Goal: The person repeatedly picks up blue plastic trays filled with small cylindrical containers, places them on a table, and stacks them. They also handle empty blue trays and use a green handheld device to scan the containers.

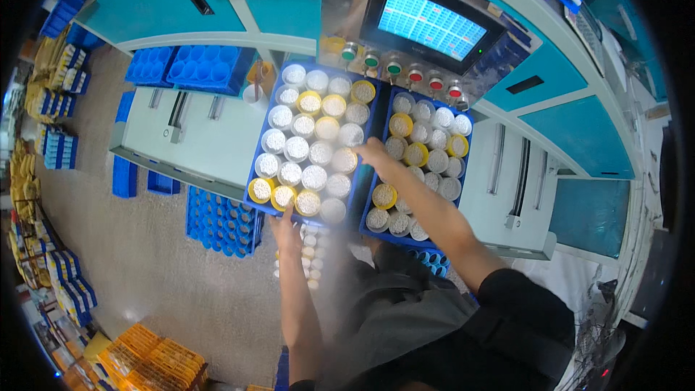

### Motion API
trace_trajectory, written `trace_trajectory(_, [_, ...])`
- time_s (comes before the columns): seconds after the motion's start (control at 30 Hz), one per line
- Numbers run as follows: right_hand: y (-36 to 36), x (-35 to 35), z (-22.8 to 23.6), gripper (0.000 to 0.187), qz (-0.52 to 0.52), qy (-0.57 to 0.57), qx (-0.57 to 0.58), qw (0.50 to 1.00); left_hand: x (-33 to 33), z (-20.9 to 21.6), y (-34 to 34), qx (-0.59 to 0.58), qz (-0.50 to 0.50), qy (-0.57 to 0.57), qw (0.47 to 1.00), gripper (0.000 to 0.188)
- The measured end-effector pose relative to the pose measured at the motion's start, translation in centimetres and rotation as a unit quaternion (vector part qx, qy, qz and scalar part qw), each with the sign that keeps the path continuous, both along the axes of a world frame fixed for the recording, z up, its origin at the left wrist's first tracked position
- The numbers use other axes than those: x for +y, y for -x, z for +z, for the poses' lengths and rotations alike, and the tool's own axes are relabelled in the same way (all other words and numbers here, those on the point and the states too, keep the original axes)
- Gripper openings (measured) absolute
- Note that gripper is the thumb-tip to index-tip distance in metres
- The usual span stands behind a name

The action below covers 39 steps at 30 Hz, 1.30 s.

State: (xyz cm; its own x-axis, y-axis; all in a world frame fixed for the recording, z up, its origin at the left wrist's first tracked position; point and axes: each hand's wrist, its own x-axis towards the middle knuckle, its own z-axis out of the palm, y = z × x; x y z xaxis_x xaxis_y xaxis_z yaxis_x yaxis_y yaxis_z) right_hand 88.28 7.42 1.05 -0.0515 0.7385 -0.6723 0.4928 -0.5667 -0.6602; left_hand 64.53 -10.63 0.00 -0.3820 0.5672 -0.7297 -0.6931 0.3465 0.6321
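Note:
A blue tray point(371, 117) full of round cups sits before me, tilted slightly in view. Most cups are clear and several are yellow-rimmed, and white pellets fill nearly all of them. My left hand point(287, 228) grips the tray's near edge, a finger up beside a yellow cup point(283, 198). On its right rim, my right hand point(373, 153) is closed around the edge next to the cups; part of its grip is hidden. A second blue tray point(366, 227) of similar filled cups lies close by on the right, partly behind my right forearm.
Behind the trays stands a teal and white machine with a lit screen point(432, 23) and green and red knobs point(415, 76). Blue cup holders point(210, 66) rest at the left. Below are another blue rack point(223, 221) and orange crates point(152, 358) on the floor.

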Motion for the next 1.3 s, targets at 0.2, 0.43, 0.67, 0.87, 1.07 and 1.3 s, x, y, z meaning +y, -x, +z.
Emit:
trace_trajectory(0.2, [-3.9,1.5,2.0,0.035,0.127,-0.087,-0.088,0.984,-3.3,5.1,-0.4,0.107,-0.028,-0.072,0.991,0.043])
trace_trajectory(0.43, [1.9,3.6,-0.6,0.048,0.299,-0.473,-0.164,0.813,-14.2,8.9,-0.6,0.233,-0.015,0.163,0.959,0.040])
trace_trajectory(0.67, [11.2,-1.7,-2.7,0.065,0.334,-0.218,-0.043,0.916,-26.2,8.0,-0.9,0.252,0.096,0.176,0.947,0.040])
trace_trajectory(0.87, [13.8,-15.4,2.1,0.046,0.351,-0.353,-0.034,0.867,-39.0,5.6,1.5,0.173,0.144,0.200,0.954,0.034])
trace_trajectory(1.07, [14.8,-31.8,-4.0,0.059,0.366,-0.185,-0.142,0.901,-54.4,0.3,7.5,0.175,0.102,0.232,0.952,0.054])
trace_trajectory(1.3, [13.8,-38.4,-23.1,0.067,0.376,-0.030,-0.212,0.902,-59.9,-16.5,11.3,0.058,0.052,0.231,0.970,0.053])
